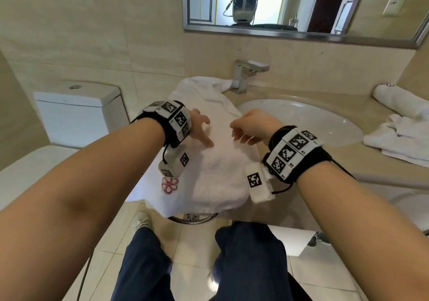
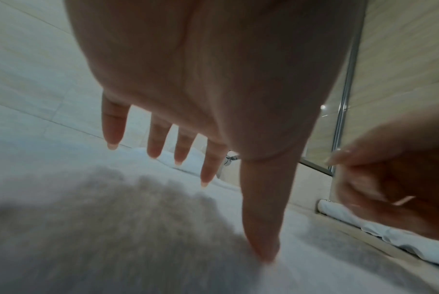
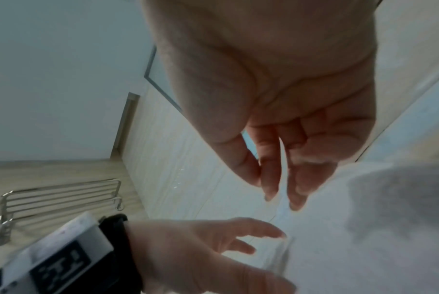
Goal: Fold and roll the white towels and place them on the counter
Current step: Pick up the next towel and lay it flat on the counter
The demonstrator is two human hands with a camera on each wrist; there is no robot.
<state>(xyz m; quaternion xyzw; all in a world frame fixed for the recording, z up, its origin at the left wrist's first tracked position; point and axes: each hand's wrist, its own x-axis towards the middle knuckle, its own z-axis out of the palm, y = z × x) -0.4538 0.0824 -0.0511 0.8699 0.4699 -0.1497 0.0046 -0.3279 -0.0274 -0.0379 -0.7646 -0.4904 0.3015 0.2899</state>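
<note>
White towel [image 1: 216, 168] on counter [image 1: 287, 91] left of sink [image 1: 325, 124]. Left hand [image 1: 200, 129] grip spread, thumb on towel; right hand [image 1: 251, 126] loosely curled, holding nothing.

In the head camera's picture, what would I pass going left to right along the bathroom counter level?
White ceramic toilet tank → long white towel under the hands → chrome faucet → white oval sink → rolled white towel.
</note>
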